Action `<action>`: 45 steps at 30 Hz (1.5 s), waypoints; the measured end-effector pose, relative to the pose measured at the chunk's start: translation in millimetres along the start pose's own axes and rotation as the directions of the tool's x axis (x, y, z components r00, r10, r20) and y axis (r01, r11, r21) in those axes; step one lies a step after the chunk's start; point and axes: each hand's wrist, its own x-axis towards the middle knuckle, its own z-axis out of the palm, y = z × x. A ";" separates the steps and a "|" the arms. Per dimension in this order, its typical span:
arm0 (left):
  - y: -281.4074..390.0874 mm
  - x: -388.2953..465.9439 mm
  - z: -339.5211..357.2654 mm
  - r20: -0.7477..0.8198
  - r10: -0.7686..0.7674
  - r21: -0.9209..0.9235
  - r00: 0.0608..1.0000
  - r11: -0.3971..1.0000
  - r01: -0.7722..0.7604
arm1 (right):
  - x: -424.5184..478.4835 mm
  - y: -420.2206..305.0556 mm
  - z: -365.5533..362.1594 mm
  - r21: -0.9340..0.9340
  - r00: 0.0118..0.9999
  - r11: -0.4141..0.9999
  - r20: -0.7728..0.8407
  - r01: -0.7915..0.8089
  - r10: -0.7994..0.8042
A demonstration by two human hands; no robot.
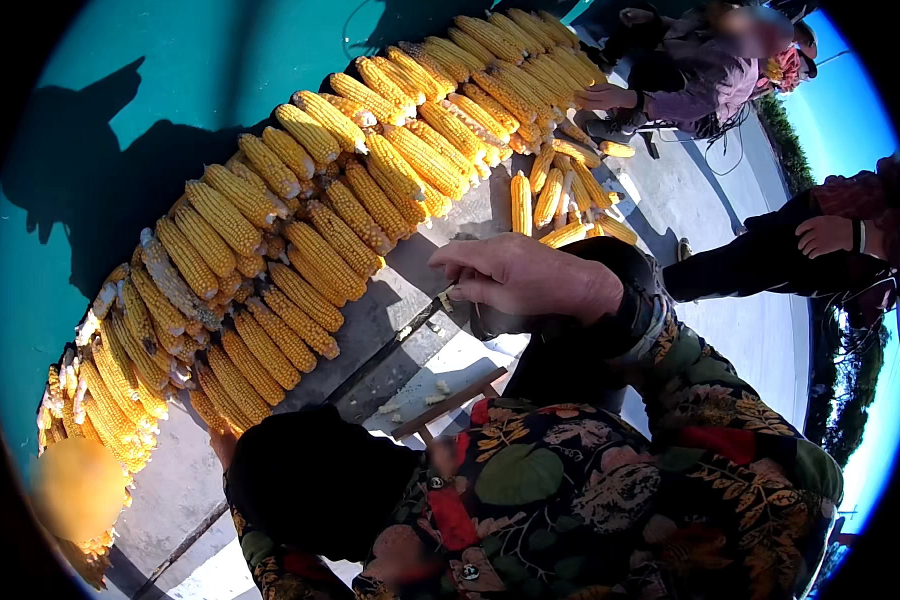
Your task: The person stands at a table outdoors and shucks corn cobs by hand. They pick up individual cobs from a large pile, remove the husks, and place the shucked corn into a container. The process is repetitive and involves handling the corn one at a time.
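Observation:
My right hand point(525, 277) is over the concrete near my right knee, its bent fingers and thumb apart, and I see nothing between them. Just under the thumb is a small pale scrap point(445, 301); whether it touches the hand I cannot tell. Behind my dark left knee point(315, 480) only part of my left hand point(223, 446) shows, against the lower end of the yellow corn cobs point(217, 405). What its fingers do is hidden. The husked cobs are stacked in layers in a long curved row point(390, 161) in front of me.
Loose cobs point(562, 195) lie on the concrete beyond my right hand. A small wooden stool point(450, 405) stands by my legs, with pale scraps around it. A teal surface point(187, 67) borders the row. A seated person point(690, 82) touches its far end; another person point(825, 225) is at right.

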 end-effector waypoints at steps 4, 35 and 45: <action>-4.5 -25.0 -49.0 0.070 -0.019 -0.046 0.997 0.999 0.022 | -53.7 46.4 -50.1 0.627 0.963 0.770 -0.262 0.118 0.065; 386.8 -217.1 -168.8 0.598 0.412 -0.304 0.687 0.910 -0.281 | 57.2 505.9 38.3 -0.801 0.963 0.548 -0.122 -0.239 0.241; 411.4 -209.4 -113.2 0.700 0.356 -0.108 0.619 0.910 -0.401 | 15.5 498.1 17.4 -0.557 0.993 0.823 -0.095 -0.109 0.067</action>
